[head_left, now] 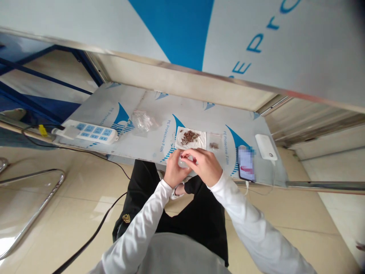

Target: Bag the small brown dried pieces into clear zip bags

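Note:
Just over the table's front edge, my left hand point(175, 168) is closed around a small clear plastic bag point(182, 163). My right hand point(205, 164) is at the bag's mouth, thumb and forefinger pinched on a small reddish-brown piece point(184, 157); its exact kind is too small to tell. Right beyond my hands, a heap of small brown, shiny pieces point(189, 137) lies on a white sheet or tray point(201, 140). To its right is a flat clear bag point(214, 140) with a few brown pieces in it.
Clear plastic bags point(144, 121) lie bunched at the table's left, near a white power strip point(94, 131). A phone point(246, 163) and a white power bank point(266, 147) with cables sit at the right. A film-covered shelf point(114, 23) overhangs the back. My legs are below the front edge.

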The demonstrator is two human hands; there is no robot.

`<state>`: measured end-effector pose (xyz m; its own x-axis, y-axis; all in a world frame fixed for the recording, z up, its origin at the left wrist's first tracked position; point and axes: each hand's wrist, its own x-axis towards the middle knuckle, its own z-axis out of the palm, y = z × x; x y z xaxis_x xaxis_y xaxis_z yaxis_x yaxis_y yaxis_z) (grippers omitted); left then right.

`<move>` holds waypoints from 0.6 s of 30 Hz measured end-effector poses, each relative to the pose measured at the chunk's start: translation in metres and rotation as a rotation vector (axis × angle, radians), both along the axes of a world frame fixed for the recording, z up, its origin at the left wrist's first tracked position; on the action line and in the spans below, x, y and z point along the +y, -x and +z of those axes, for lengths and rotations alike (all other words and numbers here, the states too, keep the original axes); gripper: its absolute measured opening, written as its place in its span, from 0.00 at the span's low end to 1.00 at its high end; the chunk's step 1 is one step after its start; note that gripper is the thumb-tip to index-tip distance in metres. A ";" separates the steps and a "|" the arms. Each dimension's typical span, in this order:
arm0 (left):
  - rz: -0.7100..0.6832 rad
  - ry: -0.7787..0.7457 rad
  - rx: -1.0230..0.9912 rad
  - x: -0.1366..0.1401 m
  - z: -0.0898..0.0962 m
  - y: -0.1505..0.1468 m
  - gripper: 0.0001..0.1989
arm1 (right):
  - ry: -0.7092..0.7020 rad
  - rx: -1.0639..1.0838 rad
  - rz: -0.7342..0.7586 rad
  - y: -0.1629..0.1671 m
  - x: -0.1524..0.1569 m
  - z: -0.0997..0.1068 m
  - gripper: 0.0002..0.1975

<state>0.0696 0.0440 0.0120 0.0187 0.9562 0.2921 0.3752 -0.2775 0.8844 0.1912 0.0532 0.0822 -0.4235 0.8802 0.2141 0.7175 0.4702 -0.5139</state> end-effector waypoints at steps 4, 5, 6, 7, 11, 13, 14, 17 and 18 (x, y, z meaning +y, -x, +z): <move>0.008 0.016 -0.035 -0.001 -0.003 0.006 0.11 | -0.043 0.099 0.039 0.005 -0.008 -0.015 0.06; 0.016 0.023 -0.036 -0.001 -0.005 0.007 0.11 | -0.044 0.149 0.046 0.004 -0.007 -0.020 0.07; 0.027 0.028 -0.031 -0.001 -0.006 0.009 0.10 | -0.044 0.203 0.025 0.002 -0.004 -0.026 0.08; 0.039 0.033 -0.023 -0.001 -0.007 0.011 0.10 | -0.042 0.243 -0.031 -0.001 0.002 -0.033 0.09; 0.072 0.051 -0.003 -0.002 -0.012 0.017 0.10 | 0.045 0.094 -0.377 -0.023 0.047 -0.075 0.08; 0.075 0.065 0.003 -0.002 -0.013 0.019 0.10 | 0.109 0.014 -0.390 -0.030 0.072 -0.100 0.07; 0.079 0.068 0.007 -0.002 -0.013 0.020 0.10 | 0.134 -0.010 -0.378 -0.031 0.082 -0.111 0.07; 0.095 0.069 0.015 -0.001 -0.012 0.022 0.10 | 0.178 -0.063 -0.371 -0.024 0.099 -0.135 0.06; 0.101 0.068 0.020 -0.001 -0.012 0.023 0.10 | 0.189 -0.081 -0.384 -0.021 0.100 -0.139 0.05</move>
